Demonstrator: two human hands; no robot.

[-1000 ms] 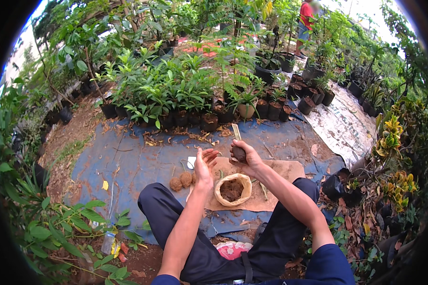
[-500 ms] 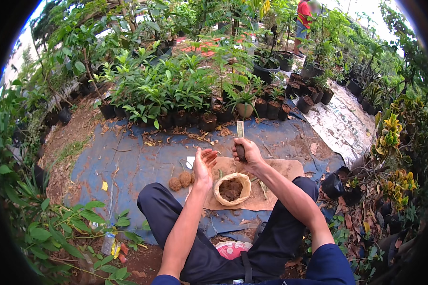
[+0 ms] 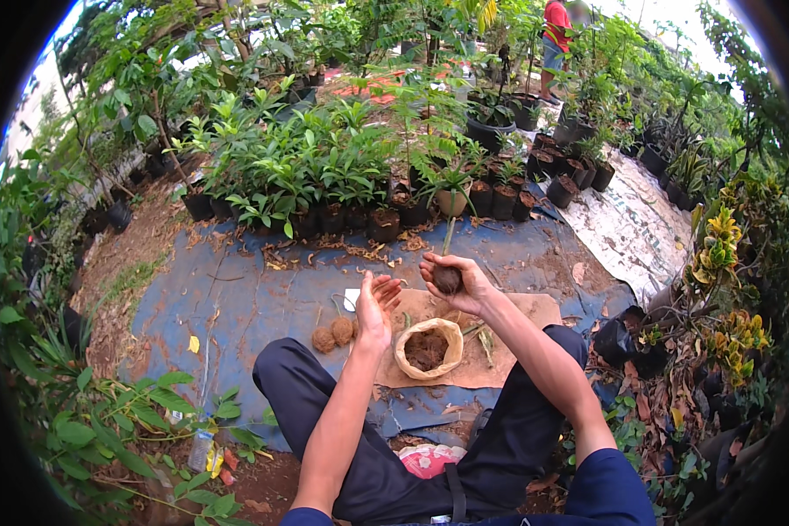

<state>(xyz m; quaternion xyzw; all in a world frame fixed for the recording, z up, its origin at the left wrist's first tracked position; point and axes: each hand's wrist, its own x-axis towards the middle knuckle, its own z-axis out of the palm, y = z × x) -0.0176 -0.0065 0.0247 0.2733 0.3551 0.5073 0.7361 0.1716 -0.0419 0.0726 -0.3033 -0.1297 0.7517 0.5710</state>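
Note:
My right hand (image 3: 470, 287) is closed around a dark brown ball of soil (image 3: 447, 280), which shows in the palm between the fingers and thumb. From the ball's far side a slim green leaf cutting (image 3: 449, 237) stands up. To its left, my left hand (image 3: 376, 309) is open, palm turned inward, touching nothing. Below both hands sits a pale bag with a rolled rim (image 3: 454, 366), filled with loose brown fibrous soil (image 3: 426, 349). It rests on a flat brown sheet (image 3: 530, 314). Two fibrous brown balls (image 3: 323, 339) lie beside my left forearm.
A small white card (image 3: 351, 299) lies past the balls, and leaf pieces (image 3: 485, 344) lie right of the bag. Blue ground sheeting (image 3: 219, 289) spreads around. Rows of potted plants (image 3: 324, 175) line the far side. A person in red (image 3: 557, 44) stands far back.
My right hand has turned and its fingers have loosened, so more of the soil ball shows. The leaf cutting now appears narrower and tilted. My left hand is nearly unmoved.

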